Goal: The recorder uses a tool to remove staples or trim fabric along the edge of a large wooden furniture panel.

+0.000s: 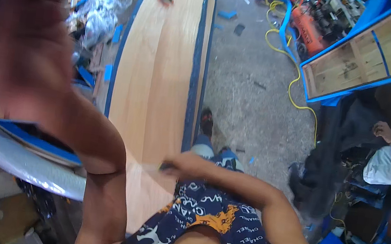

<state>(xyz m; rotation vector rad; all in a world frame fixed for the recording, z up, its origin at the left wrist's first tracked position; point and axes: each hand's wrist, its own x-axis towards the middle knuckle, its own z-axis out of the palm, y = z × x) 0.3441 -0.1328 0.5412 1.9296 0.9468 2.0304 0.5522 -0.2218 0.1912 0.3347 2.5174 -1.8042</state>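
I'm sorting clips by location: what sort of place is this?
Probably a woodworking workshop: it shows a long, blue-edged wooden panel, a smaller wooden panel with blue edging, and an orange machine that may be an air compressor.

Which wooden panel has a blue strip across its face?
The upper-right panel, beside the orange machine; the long panel near the right hand has blue only along its sides.

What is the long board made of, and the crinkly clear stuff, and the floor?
Board: looks like pale wood, probably smooth; it shows grain-like streaks. Its dark blue edging could be tape or paint; I can't tell.
Crinkly stuff: probably thin, shiny plastic, because it's see-through and crumpled with bright glints.
Floor: likely concrete, dull and grey with blotchy stains.
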